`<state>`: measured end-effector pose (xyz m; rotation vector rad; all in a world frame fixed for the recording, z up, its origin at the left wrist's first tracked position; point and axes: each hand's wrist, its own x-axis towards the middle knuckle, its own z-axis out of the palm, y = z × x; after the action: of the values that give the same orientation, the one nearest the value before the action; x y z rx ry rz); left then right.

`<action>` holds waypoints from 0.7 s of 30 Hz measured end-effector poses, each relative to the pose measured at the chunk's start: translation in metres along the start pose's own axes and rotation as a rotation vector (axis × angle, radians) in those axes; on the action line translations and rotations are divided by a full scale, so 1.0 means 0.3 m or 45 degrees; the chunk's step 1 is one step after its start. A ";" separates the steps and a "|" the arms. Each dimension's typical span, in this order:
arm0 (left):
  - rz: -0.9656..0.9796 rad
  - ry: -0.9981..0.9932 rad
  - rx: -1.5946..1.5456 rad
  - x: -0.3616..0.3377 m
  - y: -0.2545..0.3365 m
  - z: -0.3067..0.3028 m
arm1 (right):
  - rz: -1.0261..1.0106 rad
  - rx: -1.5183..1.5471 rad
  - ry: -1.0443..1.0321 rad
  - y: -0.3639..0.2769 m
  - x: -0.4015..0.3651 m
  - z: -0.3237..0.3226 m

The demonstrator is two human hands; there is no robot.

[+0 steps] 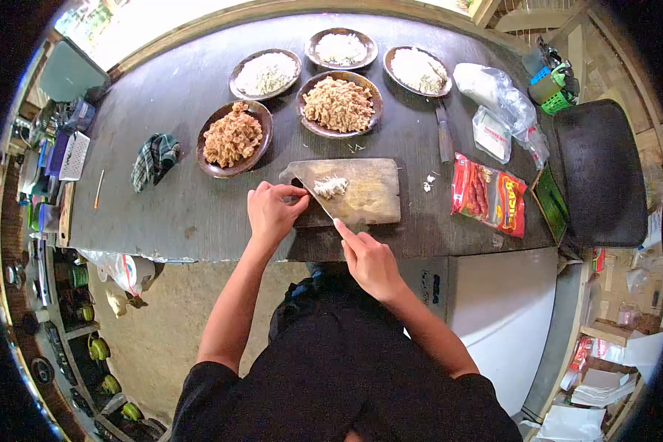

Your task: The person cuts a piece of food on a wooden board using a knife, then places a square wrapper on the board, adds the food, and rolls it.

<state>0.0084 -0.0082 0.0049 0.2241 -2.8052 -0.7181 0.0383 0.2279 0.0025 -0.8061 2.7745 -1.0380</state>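
Observation:
A wooden cutting board (376,193) lies near the table's front edge, with a small heap of white shreds (331,186) on it. My right hand (370,259) is closed round a knife (318,197), index finger stretched along it, and the blade points up and left across the board. At the board's left side, my left hand (275,210) has its fingertips pinched together beside the blade; what they hold, if anything, is too small to tell. Beyond the board stand a plate of brown pieces (338,105) and, further left, another brown heap (233,136).
Three plates of white shreds (265,74) stand at the back. A dark cloth (155,160) lies left. On the right are a red packet (488,195), plastic bags (497,96), a second knife (445,134) and a black chair (600,173).

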 end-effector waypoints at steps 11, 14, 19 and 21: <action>-0.009 0.011 0.020 -0.002 -0.012 0.011 | 0.003 0.031 -0.039 -0.012 -0.034 -0.033; -0.033 -0.004 -0.004 0.000 -0.006 0.005 | 0.012 0.001 -0.042 -0.013 -0.031 -0.014; -0.044 -0.012 0.004 -0.004 0.000 0.002 | -0.004 -0.015 -0.010 -0.009 -0.002 0.011; -0.026 0.007 0.012 -0.006 0.004 0.000 | -0.009 -0.030 -0.003 -0.013 0.016 0.009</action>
<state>0.0100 -0.0067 0.0051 0.2566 -2.8054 -0.7074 0.0367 0.2214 0.0034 -0.8205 2.7887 -1.0072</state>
